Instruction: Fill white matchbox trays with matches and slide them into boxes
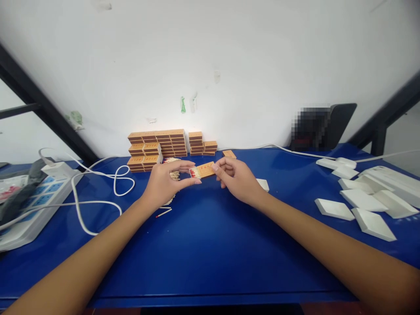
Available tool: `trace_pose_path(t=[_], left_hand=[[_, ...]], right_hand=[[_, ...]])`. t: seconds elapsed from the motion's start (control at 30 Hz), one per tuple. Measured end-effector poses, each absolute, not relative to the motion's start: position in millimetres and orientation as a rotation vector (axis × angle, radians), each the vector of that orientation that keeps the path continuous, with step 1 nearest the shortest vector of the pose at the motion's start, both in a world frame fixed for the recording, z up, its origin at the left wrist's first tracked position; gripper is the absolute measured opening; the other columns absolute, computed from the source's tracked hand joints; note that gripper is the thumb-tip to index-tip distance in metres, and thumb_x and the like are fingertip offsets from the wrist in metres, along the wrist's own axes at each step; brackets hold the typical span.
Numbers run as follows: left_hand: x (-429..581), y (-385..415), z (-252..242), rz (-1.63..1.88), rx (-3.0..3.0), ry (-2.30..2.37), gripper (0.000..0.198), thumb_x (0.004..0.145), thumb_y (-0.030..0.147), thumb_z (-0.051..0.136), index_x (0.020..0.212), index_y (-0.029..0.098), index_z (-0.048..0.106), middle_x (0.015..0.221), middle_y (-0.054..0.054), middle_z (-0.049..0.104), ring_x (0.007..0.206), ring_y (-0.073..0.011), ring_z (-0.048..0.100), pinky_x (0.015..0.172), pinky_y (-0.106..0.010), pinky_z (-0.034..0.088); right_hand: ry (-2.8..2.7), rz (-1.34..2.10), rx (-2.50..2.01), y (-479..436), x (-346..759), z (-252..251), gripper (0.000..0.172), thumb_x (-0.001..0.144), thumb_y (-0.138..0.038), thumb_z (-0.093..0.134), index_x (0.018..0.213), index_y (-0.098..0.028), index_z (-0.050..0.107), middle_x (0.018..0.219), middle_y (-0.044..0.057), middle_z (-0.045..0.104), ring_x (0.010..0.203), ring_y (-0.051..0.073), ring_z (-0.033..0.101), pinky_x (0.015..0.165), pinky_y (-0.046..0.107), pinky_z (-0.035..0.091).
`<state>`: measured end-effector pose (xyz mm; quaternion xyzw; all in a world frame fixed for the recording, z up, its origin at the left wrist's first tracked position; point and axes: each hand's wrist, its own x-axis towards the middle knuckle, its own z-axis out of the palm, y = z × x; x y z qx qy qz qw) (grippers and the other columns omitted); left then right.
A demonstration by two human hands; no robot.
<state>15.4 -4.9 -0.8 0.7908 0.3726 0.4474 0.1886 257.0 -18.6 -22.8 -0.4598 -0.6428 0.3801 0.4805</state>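
Between my two hands is a small orange-brown matchbox (pixel 206 169), its tray partly slid out on the left and full of red-tipped matches (pixel 195 172). The thumb and fingers of my left hand (pixel 169 178) close around the open tray end from above and below. My right hand (pixel 238 178) pinches the sleeve's right end between thumb and curled fingers. Beneath and behind my left hand lies a pile of loose matches (pixel 175 175), partly hidden. A few stray matches (pixel 164 213) lie closer to me on the blue table (pixel 210 245).
Stacked matchboxes (pixel 157 144) stand against the wall, with smaller stacks (pixel 196 143) beside them. One matchbox (pixel 229 154) lies behind my right hand. White trays (pixel 362 200) are scattered at right. A power strip (pixel 42 197) and looping white cable (pixel 77 203) occupy the left.
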Motion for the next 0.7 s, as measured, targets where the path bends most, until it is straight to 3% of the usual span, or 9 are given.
trace_pose_path(t=[0.1, 0.17, 0.27, 0.37, 0.5, 0.7], left_hand=[[17.8, -5.9, -3.9, 1.299, 2.222, 1.009, 0.050, 0.071, 0.043, 0.099, 0.111, 0.019, 0.081, 0.107, -0.006, 0.083, 0.094, -0.0229, 0.082, 0.092, -0.034, 0.068], [19.5, -6.7, -5.3, 1.341, 2.230, 0.992, 0.055, 0.070, 0.043, 0.100, 0.115, 0.019, 0.080, 0.103, -0.005, 0.084, 0.093, -0.0222, 0.081, 0.094, -0.034, 0.066], [21.0, -8.3, -5.2, 1.407, 2.338, 0.926, 0.063, 0.068, 0.046, 0.099, 0.121, 0.020, 0.077, 0.097, -0.004, 0.083, 0.090, -0.0203, 0.079, 0.094, -0.034, 0.064], [21.6, -10.2, -4.4, 1.436, 2.488, 0.823, 0.069, 0.066, 0.054, 0.097, 0.124, 0.022, 0.076, 0.090, -0.002, 0.079, 0.081, -0.0178, 0.075, 0.084, -0.032, 0.061], [21.1, -12.6, -5.4, 1.438, 2.607, 0.787, 0.073, 0.065, 0.064, 0.092, 0.123, 0.022, 0.076, 0.083, 0.000, 0.076, 0.073, -0.0166, 0.071, 0.075, -0.030, 0.057], [21.4, -16.0, -6.5, 1.317, 2.662, 0.817, 0.064, 0.074, 0.062, 0.090, 0.124, 0.024, 0.078, 0.089, -0.003, 0.080, 0.076, -0.0184, 0.073, 0.077, -0.031, 0.057]], right_hand=[[-1.526, 0.898, -1.145, -23.2, 251.7, -25.1, 0.041, 0.098, -0.060, 0.066, 0.107, -0.020, 0.062, 0.083, 0.002, 0.068, 0.062, 0.014, 0.065, 0.054, 0.027, 0.055], [-1.456, 0.958, -1.128, -29.2, 246.0, -23.9, 0.045, 0.102, -0.059, 0.061, 0.123, -0.020, 0.061, 0.102, 0.008, 0.072, 0.077, 0.018, 0.070, 0.056, 0.028, 0.059], [-1.517, 1.156, -0.960, -42.6, 236.5, -17.0, 0.048, 0.108, -0.058, 0.051, 0.139, -0.023, 0.060, 0.127, 0.012, 0.070, 0.101, 0.022, 0.072, 0.069, 0.032, 0.067], [-1.605, 1.254, -0.851, -55.3, 230.2, -7.8, 0.049, 0.110, -0.057, 0.046, 0.144, -0.025, 0.062, 0.127, 0.010, 0.072, 0.099, 0.019, 0.071, 0.077, 0.033, 0.067], [-1.625, 1.310, -0.830, -61.6, 227.9, -1.0, 0.050, 0.110, -0.057, 0.046, 0.143, -0.023, 0.064, 0.123, 0.009, 0.072, 0.087, 0.016, 0.068, 0.075, 0.031, 0.065], [-1.658, 1.299, -0.868, -57.6, 229.2, -4.4, 0.055, 0.110, -0.062, 0.043, 0.140, -0.022, 0.067, 0.114, 0.009, 0.073, 0.088, 0.017, 0.069, 0.073, 0.031, 0.065]])
